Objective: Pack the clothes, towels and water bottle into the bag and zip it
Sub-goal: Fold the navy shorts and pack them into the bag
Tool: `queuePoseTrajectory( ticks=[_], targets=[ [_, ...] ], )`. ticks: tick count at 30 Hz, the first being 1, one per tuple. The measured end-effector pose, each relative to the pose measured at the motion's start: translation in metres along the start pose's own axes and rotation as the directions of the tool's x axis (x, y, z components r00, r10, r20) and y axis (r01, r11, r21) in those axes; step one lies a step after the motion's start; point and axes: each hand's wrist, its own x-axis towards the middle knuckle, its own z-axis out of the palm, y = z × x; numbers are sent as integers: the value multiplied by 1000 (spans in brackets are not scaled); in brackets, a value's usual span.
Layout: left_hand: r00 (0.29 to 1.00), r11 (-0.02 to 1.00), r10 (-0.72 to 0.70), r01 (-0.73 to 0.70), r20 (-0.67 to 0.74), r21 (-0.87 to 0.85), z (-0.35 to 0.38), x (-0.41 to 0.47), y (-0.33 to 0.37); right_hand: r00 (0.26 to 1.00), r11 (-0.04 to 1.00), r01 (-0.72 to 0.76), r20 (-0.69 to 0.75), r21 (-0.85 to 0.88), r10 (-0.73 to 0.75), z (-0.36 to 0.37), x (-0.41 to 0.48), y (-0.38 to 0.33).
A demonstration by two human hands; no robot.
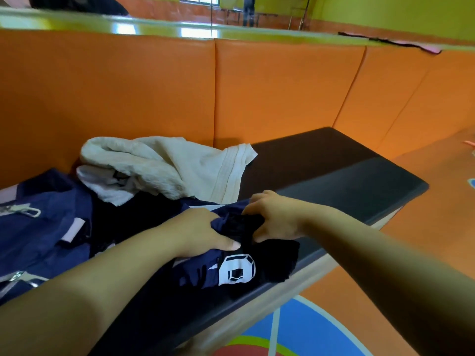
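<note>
1. Left hand and right hand both clutch the jersey, frame centre, on the bench.
2. Looks light, floppy and probably slick, so I'd grab bunched folds, not one edge.
3. Towel is upper left, bag far left.

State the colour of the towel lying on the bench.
The towel is cream, nearly off-white; the head view shows it best.

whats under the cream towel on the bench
A white cloth pokes out from under the cream towel at its left side; the towel's right corner lies on the dark bench seat. Anything else beneath is covered.
</note>
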Motion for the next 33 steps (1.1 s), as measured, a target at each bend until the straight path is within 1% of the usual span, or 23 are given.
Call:
queuePoseTrajectory(
  ticks=[1, 3, 4, 6, 8, 10, 11, 12, 14, 16, 19, 22, 24, 27, 30, 33],
  targets=[
    [999, 998, -40, 41, -19, 54, -3, 5, -1, 1000, 999, -18, -5, -41, 18, 1, 9, 4],
    [989, 961, -125, 140, -77, 237, -8, 16, -2, 996, 994, -85, -4, -68, 85, 3, 23, 11],
    [981, 925, -170, 192, -94, 329, -11, 21, -2, 992, 992, -124, 16, -38, 125, 3, 30, 15],
    [972, 882, -211, 237, -108, 407, -14, 33, -5, 976, 977, -193, 119, 86, 182, 3, 40, 20],
    [969, 878, -239, 243, -63, 412, -14, 43, -11, 945, 931, -267, 259, 249, 201, 5, 51, 24],
    [969, 916, -247, 225, 23, 331, -14, 50, -18, 908, 851, -342, 373, 400, 190, 9, 62, 27],
    [969, 930, -241, 214, 56, 300, -15, 52, -20, 901, 823, -353, 400, 444, 170, 11, 64, 27],
    [969, 936, -235, 203, 81, 287, -14, 52, -20, 906, 820, -337, 398, 463, 147, 13, 67, 28],
    [972, 941, -206, 166, 111, 293, -13, 53, -22, 932, 863, -266, 344, 430, 116, 16, 68, 28],
    [981, 957, -169, 139, 100, 255, -11, 55, -26, 949, 887, -227, 296, 401, 109, 15, 63, 27],
    [992, 980, -101, 87, 70, 180, -6, 55, -29, 944, 912, -229, 305, 341, 123, 15, 55, 25],
    [998, 971, -43, 30, 49, 237, -4, 50, -22, 925, 919, -277, 337, 282, 175, 17, 54, 23],
    [999, 965, -33, 27, 19, 261, -4, 43, -18, 929, 915, -293, 308, 276, 205, 17, 52, 21],
    [1000, 949, -13, 12, 2, 314, -3, 33, -17, 946, 911, -281, 247, 302, 210, 19, 44, 15],
    [997, 914, 74, -58, -24, 403, 0, 24, -19, 961, 918, -251, 197, 306, 197, 17, 31, 5],
    [974, 876, 198, -126, -109, 465, 4, 10, -21, 974, 941, -213, 127, 264, 185, 20, 15, -4]
  ],
)
